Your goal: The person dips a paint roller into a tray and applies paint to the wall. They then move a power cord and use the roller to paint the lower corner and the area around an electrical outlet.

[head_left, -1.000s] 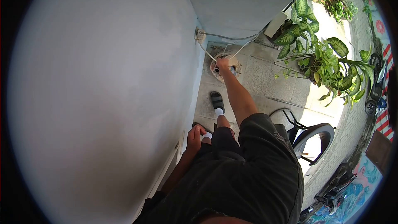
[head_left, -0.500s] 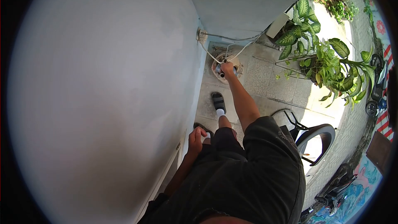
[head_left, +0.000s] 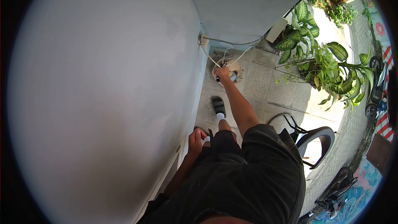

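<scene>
My right hand (head_left: pixel 223 73) reaches down to the floor by the wall corner, fingers wrapped round something mostly hidden. A short black, tube-like end (head_left: pixel 218 79) shows below the fist. Around and beneath it lies a round, beige, rough-rimmed basin or opening (head_left: pixel 239 67), with a grey-blue thing (head_left: pixel 235 76) inside that I cannot name. White cables or thin pipes (head_left: pixel 242 54) run close above the hand. My left hand (head_left: pixel 195 141) hangs low beside the left wall near my knee, its fingers curled, with nothing visible in them.
A wall fitting (head_left: pixel 203 40) with cables sits at the corner. Leafy plants (head_left: pixel 331 72) stand to the right, beside a white box (head_left: pixel 277 29). A black-framed chair (head_left: pixel 317 141) is near my right side. My sandalled foot (head_left: pixel 218 105) stands just below the basin.
My right hand has shifted slightly left and down, with the black end moving along. More of the grey-blue thing shows on its right. My left hand is almost unmoved.
</scene>
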Tool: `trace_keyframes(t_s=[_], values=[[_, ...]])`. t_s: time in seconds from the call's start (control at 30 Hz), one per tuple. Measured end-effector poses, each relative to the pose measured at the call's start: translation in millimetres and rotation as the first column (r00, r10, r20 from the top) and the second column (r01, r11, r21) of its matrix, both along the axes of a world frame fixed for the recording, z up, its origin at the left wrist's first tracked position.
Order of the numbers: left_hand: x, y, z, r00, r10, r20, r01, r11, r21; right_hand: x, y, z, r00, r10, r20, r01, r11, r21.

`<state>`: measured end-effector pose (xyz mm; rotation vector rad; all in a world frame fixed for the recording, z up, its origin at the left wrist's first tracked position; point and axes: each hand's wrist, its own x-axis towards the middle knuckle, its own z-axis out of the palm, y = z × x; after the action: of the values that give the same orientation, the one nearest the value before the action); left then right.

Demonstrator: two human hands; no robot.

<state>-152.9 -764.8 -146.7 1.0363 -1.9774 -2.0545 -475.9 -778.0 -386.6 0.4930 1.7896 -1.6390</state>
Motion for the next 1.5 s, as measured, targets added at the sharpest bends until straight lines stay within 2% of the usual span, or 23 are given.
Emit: trace_keyframes(t_s=[0.07, 0.13, 0.3, 0.37, 0.4, 0.47, 0.57, 0.67, 0.77, 0.83, 0.9, 0.93, 1.0, 1.03, 1.1, 1.17, 1.23, 1.3, 1.37, 1.43, 1.5], values=[[-0.8, -0.5, 3.6, 1.0, 0.004, 0.002, -0.004, 1.0, -0.001, 0.4, -3.2, -1.2, 0.998, 0.036, 0.045, -0.036, 0.999, 0.012], [-1.0, 0.2, 8.3, 1.0, 0.009, 0.0, -0.009, 1.0, 0.002, 15.9, -4.6, 44.6, 0.998, 0.043, -0.034, -0.04, 0.996, 0.073], [-1.6, -5.4, 9.5, 1.0, 0.027, 0.012, -0.027, 1.0, 0.002, 86.4, 13.4, 119.8, 0.994, 0.097, -0.05, -0.095, 0.995, 0.037], [-2.1, -7.2, 10.8, 0.999, 0.033, 0.009, -0.033, 0.999, -0.012, 100.3, 13.3, 144.4, 0.996, 0.087, 0.033, -0.084, 0.994, -0.076], [-2.9, -7.9, 11.7, 0.999, 0.034, 0.008, -0.033, 0.999, -0.023, 99.5, 9.7, 150.0, 0.996, 0.088, 0.032, -0.086, 0.993, -0.077], [-3.2, -7.5, 14.0, 0.999, 0.04, 0.008, -0.04, 0.999, -0.021, 93.9, 1.4, 157.4, 0.999, 0.006, 0.037, -0.001, 0.992, -0.13], [1.5, -10.2, 11.6, 0.999, 0.049, 0.005, -0.048, 0.998, -0.029, 65.9, -17.8, 144.4, 0.998, -0.022, 0.056, 0.032, 0.983, -0.181], [4.0, -9.3, 12.0, 0.998, 0.058, 0.009, -0.058, 0.998, -0.032, 30.6, -45.7, 65.6, 0.994, -0.04, 0.104, 0.062, 0.975, -0.212], [2.5, -9.2, 13.9, 0.998, 0.054, 0.023, -0.052, 0.997, -0.048, 30.9, -56.3, 66.7, 0.996, -0.041, 0.075, 0.053, 0.985, -0.166], [4.2, -9.0, 16.9, 0.998, 0.047, 0.036, -0.045, 0.998, -0.054, 61.4, -45.1, 110.6, 0.998, -0.026, 0.059, 0.034, 0.989, -0.143], [3.4, -11.1, 19.5, 0.998, 0.056, 0.026, -0.054, 0.997, -0.06, 93.6, -34.6, 148.2, 0.994, -0.016, -0.104, 0.009, 0.998, -0.066], [4.1, -12.1, 19.4, 0.998, 0.056, 0.027, -0.054, 0.997, -0.059, 99.1, -35.6, 151.1, 0.994, -0.016, -0.104, 0.009, 0.998, -0.065], [5.5, -13.6, 17.1, 0.997, 0.072, 0.014, -0.071, 0.996, -0.056, 105.6, -36.4, 154.5, 0.985, 0.005, -0.171, 0.003, 0.999, 0.042], [7.0, -12.0, 16.1, 0.997, 0.072, 0.014, -0.071, 0.996, -0.051, 100.0, -39.3, 140.5, 0.985, 0.006, -0.171, 0.002, 0.999, 0.047], [2.7, -13.3, 12.7, 0.998, 0.061, -0.017, -0.062, 0.995, -0.078, 68.7, -61.4, 82.5, 0.981, 0.027, -0.192, 0.007, 0.985, 0.174], [-1.5, -12.3, 14.5, 0.998, 0.052, -0.02, -0.054, 0.996, -0.073, 50.7, -70.0, 39.6, 0.984, 0.041, -0.176, -0.011, 0.986, 0.167], [2.0, -6.9, 16.9, 0.999, 0.037, -0.011, -0.038, 0.998, -0.055, 50.4, -51.4, 17.2, 0.987, 0.051, -0.149, -0.025, 0.985, 0.172], [1.2, -8.9, 16.8, 1.0, 0.01, -0.026, -0.012, 0.999, -0.053, 50.4, -25.9, 12.3, 0.998, 0.054, -0.045, -0.049, 0.993, 0.107], [1.3, -12.7, 17.7, 0.999, 0.008, -0.034, -0.01, 0.998, -0.055, 65.0, 16.8, 79.3, 0.993, 0.066, 0.097, -0.066, 0.998, -0.003], [-0.6, -16.8, 19.3, 0.999, 0.001, -0.042, -0.003, 0.999, -0.052, 93.9, 63.8, 107.5, 0.977, 0.183, 0.106, -0.183, 0.983, -0.008], [-5.0, -22.1, 21.7, 0.998, -0.057, -0.039, 0.056, 0.998, -0.042, 127.7, 107.9, 172.0, 0.956, 0.287, 0.058, -0.287, 0.958, -0.007]])
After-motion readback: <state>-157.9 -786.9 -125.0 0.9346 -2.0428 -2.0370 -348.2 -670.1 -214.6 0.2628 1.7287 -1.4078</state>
